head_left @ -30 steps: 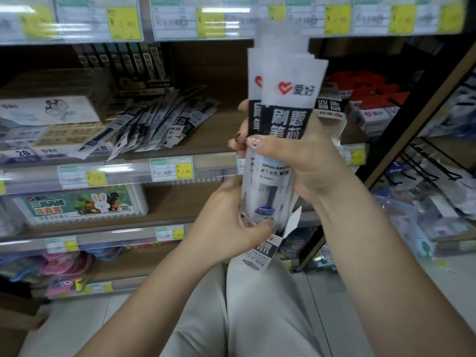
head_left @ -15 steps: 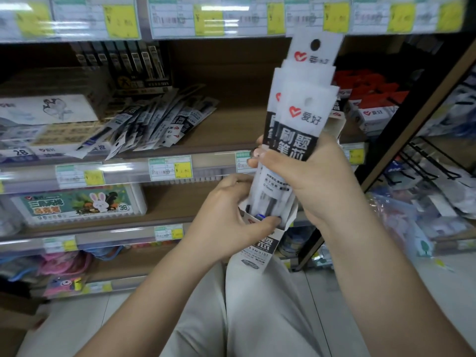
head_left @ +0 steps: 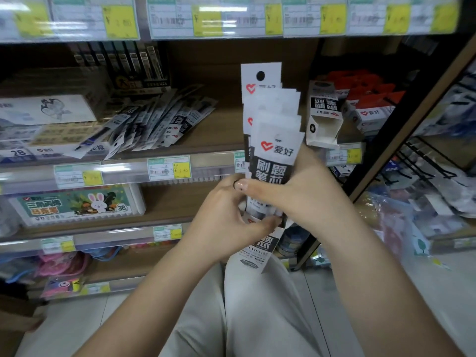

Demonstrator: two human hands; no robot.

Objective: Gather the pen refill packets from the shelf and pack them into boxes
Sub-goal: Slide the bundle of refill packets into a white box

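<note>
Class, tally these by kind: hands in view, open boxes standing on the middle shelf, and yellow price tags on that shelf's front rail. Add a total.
Hands: 2, the left hand and the right hand
Open boxes: 1
Yellow price tags: 3
Total: 6

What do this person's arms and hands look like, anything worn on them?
Both forearms are bare, with no sleeves in view. No watch or bracelet shows. The right hand has a pale polished thumbnail with small dots. The left hand shows what may be a dark ring, too blurred to be sure.
</note>
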